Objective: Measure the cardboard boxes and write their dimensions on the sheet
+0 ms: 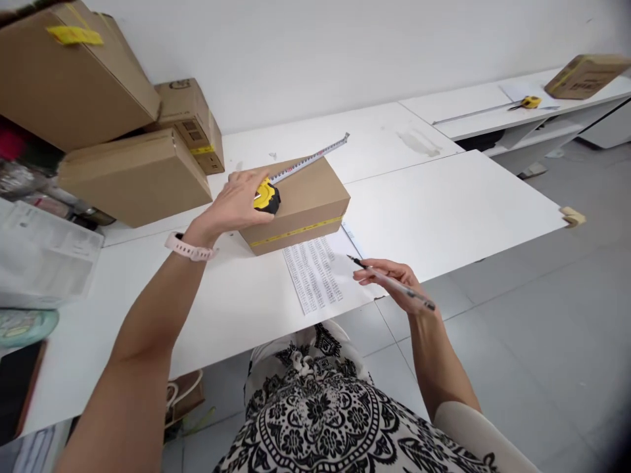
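Left hand clamps tape measure atop box — arm outstretched; right hand pinches pen.

Bright, diffuse light fills the room. The white worktop is evenly lit, and the cardboard box casts only a soft, faint shadow. Straight edges bow toward 3 and 9 o'clock. Clutter at 9 o'clock is blurred, and the 5 o'clock corner darkens.

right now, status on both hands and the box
Left hand shut on yellow tape measure, resting on cardboard box. Tape blade runs along box top, past far end. Right hand holds pen above printed sheet at table edge.
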A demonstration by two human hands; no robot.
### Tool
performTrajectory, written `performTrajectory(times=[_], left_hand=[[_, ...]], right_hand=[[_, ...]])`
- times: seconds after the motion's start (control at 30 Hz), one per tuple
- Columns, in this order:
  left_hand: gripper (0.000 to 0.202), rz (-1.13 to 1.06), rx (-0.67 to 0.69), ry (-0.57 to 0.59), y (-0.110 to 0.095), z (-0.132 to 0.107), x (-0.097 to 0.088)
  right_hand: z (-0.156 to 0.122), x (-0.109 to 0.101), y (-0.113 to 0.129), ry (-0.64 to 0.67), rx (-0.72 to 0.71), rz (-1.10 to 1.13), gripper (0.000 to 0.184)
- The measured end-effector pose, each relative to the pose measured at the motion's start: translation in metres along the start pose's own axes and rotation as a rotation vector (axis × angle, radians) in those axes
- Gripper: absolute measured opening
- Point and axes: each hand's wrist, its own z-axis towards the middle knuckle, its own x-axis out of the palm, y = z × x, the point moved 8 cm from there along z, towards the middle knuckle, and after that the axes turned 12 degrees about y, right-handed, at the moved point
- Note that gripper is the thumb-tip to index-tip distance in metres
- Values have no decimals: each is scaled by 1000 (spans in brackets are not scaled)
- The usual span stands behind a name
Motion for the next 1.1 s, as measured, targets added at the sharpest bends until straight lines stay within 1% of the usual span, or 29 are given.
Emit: performTrajectory(times=[0.03,0.07,0.1,0.13,0.17,0.23,0.27,0.3,0.33,0.37,0.4,0.43,0.47,0.57,0.63,0.7,0.83,0.97,1.1], left_hand=[[59,79,3,14,-10,-10,12],[58,150,17,25,-22,-23,28],[54,186,39,-32,-34,-41,44],[50,210,64,-62,-44,-60,67],[45,216,80,-52,-51,-79,96],[39,195,62,60,-54,-113,164],[42,218,2,151,-49,-126,198],[50,272,-43,224,-44,-136,227],[64,337,-82,315,-39,-144,253],[76,406,-115,388,-34,-149,271],[87,474,-133,451,-30,-151,284],[94,535,-142,501,-27,-152,292],[97,588,-142,535,-26,-151,295],[90,680,-138,586,-25,-147,293],[82,696,-151,586,-25,-145,291],[78,695,-158,576,-25,-143,291],[78,663,-157,560,-24,-143,294],[84,645,-160,561,-23,-143,294],[82,651,-158,549,-22,-143,294]], right_hand=[[0,-5,0,-59,-11,-14,36],[2,-10,-2,-121,-20,-38,34],[5,-14,-4,-184,-28,-66,30],[10,-17,-7,-242,-31,-94,27],[15,-20,-11,-300,-33,-119,31],[29,-23,-21,-369,-32,-140,46],[37,-22,-26,-361,-31,-128,50],[46,-19,-31,-323,-29,-105,52],[54,-16,-36,-268,-21,-80,54],[61,-12,-41,-207,-5,-63,54],[66,-9,-46,-157,19,-62,53],[70,-7,-50,-124,50,-80,52],[72,-7,-54,-114,77,-114,49],[72,-11,-58,-169,93,-242,38],[71,-12,-57,-199,57,-287,36],[73,-10,-57,-196,34,-277,34],[77,-5,-60,-185,34,-228,34],[78,-7,-57,-245,26,-374,32],[79,-4,-54,-223,18,-486,30]])
